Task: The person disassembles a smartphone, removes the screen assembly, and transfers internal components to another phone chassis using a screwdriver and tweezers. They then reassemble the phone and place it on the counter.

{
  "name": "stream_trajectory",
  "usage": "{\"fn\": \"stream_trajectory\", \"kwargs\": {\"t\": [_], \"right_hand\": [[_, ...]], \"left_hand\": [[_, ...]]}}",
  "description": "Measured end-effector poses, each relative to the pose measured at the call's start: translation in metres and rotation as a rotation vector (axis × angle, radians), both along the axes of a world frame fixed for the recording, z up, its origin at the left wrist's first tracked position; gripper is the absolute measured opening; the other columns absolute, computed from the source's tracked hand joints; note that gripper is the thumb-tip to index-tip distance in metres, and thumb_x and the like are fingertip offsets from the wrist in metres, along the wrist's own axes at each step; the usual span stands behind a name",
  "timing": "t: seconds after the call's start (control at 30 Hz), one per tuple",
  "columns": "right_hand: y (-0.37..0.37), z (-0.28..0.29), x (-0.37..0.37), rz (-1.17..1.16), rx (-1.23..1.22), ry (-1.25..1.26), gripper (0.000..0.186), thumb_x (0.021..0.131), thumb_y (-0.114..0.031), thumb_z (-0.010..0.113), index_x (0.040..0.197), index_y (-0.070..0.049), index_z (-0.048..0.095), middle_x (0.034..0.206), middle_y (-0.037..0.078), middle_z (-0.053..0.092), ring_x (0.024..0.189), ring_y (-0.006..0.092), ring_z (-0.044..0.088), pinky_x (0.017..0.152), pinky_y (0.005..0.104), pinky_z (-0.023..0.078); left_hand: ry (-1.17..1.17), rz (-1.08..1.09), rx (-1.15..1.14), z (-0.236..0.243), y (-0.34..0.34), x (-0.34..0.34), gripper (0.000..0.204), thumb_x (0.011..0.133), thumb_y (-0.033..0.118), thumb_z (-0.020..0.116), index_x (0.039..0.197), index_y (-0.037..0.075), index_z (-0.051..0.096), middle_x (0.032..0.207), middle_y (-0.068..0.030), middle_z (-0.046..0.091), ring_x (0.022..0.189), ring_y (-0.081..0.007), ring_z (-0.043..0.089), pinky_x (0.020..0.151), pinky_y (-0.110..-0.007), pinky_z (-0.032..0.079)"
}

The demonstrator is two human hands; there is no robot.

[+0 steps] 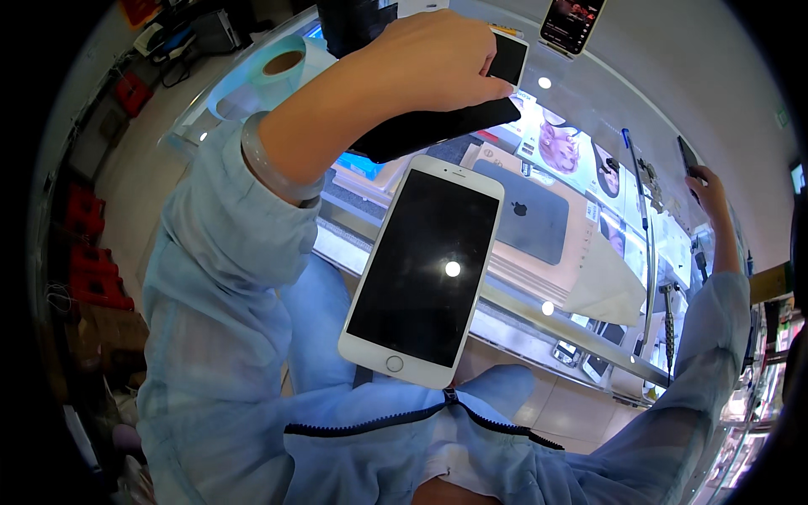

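A large white smartphone [425,269] with a black screen lies at the near edge of the glass counter, in front of me and untouched. Beyond it, my left hand [446,59] reaches across and closes on the side of a smaller white-framed smartphone [509,61]; most of its fingers are hidden behind the hand. Under that wrist lies a wide black-screened device [438,130]. Far to the right, my right hand [711,189] has its fingers closed on a dark, slim, phone-like thing [688,160].
Flat boxes, one with a grey tablet picture [526,210], show through the glass. A pale cloth [606,286], a screwdriver [669,332] and a long thin rod [637,181] are on the right. At the back stand a propped-up phone [572,25] and a film roll [278,67].
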State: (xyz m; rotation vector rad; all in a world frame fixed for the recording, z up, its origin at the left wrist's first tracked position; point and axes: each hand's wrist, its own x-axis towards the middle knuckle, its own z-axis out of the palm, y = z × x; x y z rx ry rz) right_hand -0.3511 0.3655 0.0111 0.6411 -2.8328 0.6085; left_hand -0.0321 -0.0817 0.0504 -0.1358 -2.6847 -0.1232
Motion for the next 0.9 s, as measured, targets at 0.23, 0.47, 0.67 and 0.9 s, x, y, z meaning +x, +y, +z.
{"fn": "stream_trajectory", "kwargs": {"t": [0.23,0.47,0.67,0.9], "right_hand": [[-0.039,0.044,0.054,0.082,0.269,0.08,0.054,0.081,-0.04,0.067,0.122,-0.006,0.057,0.125,0.017,0.055,0.118,0.0298,0.05,0.101,0.0397,0.037],[-0.138,0.095,0.243,0.565,0.433,0.22,0.044,0.079,-0.021,0.071,0.12,-0.01,0.057,0.129,0.013,0.052,0.12,0.033,0.048,0.1,0.0435,0.04],[-0.202,0.055,0.388,1.001,0.403,0.094,0.08,0.066,-0.052,0.071,0.133,-0.017,0.046,0.137,0.016,0.039,0.121,0.0405,0.043,0.101,0.0492,0.037],[-0.242,0.032,0.405,1.057,0.457,0.159,0.071,0.071,-0.054,0.067,0.133,-0.026,0.044,0.142,0.019,0.029,0.128,0.0516,0.027,0.102,0.0564,0.031]], "left_hand": [[-0.084,-0.041,-0.033,-0.006,0.0,-0.001,0.04,0.08,0.042,0.063,0.065,0.006,0.059,0.054,-0.0081,0.052,0.052,-0.0205,0.052,0.051,-0.033,0.041],[-0.125,-0.114,-0.036,-0.005,0.004,-0.002,0.038,0.081,0.042,0.063,0.066,0.007,0.06,0.056,-0.0078,0.055,0.052,-0.0196,0.053,0.051,-0.032,0.041],[0.095,-0.166,0.137,-0.009,-0.015,-0.018,0.039,0.081,0.044,0.062,0.07,0.007,0.064,0.061,-0.0093,0.059,0.057,-0.0219,0.057,0.055,-0.034,0.044],[0.417,-0.127,0.478,0.007,-0.044,-0.019,0.04,0.082,0.035,0.059,0.069,-0.003,0.064,0.066,-0.0229,0.06,0.063,-0.0369,0.06,0.058,-0.041,0.046]]}}
